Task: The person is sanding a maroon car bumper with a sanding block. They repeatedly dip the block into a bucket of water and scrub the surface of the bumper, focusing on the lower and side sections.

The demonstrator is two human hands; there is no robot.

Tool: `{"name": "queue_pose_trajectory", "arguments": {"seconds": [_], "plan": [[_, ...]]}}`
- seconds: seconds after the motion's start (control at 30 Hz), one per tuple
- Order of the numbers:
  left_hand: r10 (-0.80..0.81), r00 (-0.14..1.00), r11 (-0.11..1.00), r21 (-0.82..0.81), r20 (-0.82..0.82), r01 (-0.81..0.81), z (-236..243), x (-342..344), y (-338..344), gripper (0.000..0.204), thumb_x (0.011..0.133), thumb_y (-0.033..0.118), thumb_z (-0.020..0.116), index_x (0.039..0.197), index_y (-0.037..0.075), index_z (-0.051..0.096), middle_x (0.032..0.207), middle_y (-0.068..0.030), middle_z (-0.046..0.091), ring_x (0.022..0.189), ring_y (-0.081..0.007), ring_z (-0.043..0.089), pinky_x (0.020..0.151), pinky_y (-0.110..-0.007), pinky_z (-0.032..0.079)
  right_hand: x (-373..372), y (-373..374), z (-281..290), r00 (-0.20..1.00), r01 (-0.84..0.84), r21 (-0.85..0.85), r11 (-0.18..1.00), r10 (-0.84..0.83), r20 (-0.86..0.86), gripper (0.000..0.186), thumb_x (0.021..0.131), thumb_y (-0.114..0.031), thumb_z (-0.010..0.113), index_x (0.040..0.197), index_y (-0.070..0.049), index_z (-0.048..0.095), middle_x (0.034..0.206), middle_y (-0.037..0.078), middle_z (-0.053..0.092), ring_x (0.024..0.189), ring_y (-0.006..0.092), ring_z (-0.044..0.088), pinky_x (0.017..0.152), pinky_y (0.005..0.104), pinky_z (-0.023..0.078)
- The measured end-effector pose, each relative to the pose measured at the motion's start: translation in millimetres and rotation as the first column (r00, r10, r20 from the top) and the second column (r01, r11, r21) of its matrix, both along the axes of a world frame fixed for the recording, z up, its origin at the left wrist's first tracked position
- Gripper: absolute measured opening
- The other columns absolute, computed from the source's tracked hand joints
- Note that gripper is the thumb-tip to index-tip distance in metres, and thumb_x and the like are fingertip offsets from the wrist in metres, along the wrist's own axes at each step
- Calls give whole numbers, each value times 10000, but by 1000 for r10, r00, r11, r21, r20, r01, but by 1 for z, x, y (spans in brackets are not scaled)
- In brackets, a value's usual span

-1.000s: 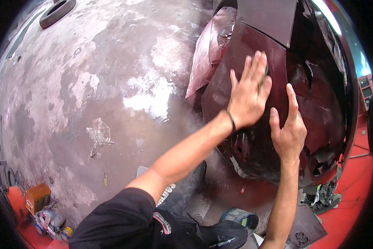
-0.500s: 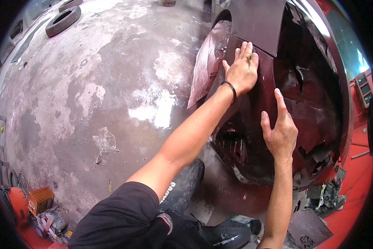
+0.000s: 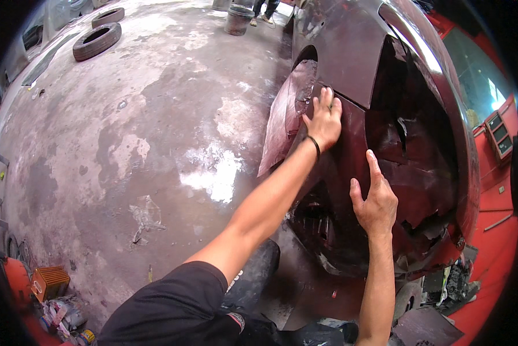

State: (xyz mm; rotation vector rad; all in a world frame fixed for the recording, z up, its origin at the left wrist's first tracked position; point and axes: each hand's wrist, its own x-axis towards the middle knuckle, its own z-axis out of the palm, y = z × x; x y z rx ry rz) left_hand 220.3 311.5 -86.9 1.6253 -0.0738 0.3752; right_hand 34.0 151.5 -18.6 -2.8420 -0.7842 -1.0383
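Observation:
My left hand lies with its fingers slightly spread on the dark maroon bumper panel of a car. Its fingertips are at the seam under the fender, close to the wheel arch. A black band circles that wrist. My right hand is beside the same panel, index finger and thumb stretched out and apart; its other fingers are mostly hidden. The index fingertip is by the edge of the large dark opening in the car's body. No tool or object shows in either hand.
A pinkish sheet covers the wheel arch. Two loose tyres lie far left, and a bucket stands near another person's legs. An orange box sits lower left. Car parts and debris lie lower right on red flooring.
My view has shifted, bringing the bucket and another person's legs into sight. My left hand has slid slightly along the seam toward the wheel arch. The right hand stays by the opening's edge.

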Motion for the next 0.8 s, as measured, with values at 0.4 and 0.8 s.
{"name": "queue_pose_trajectory", "arguments": {"seconds": [0.4, 0.8], "plan": [[-35, 999, 999, -6, 1, 35, -9, -3, 0, 730, 1186, 548, 283, 1801, 178, 144, 1886, -53, 100, 1729, -380, 53, 1278, -809, 29, 4, -1, -8, 1000, 24, -12, 1000, -24, -14, 785, 959, -192, 781, 1678, -186, 468, 1311, 167, 772, 996, 382, 782, 859, 475, 642], [91, 993, 994, 45, 73, -95, -21, 19, 5, 793, 1181, 562, 291, 1777, 49, 189, 1864, -166, 153, 1721, -398, 102, 1328, -714, 19, 7, 1, -12, 996, 58, -69, 996, -63, -67, 760, 993, -183, 734, 1683, -148, 418, 1574, 143, 647, 1236, 391, 744, 983, 465, 629]]}}
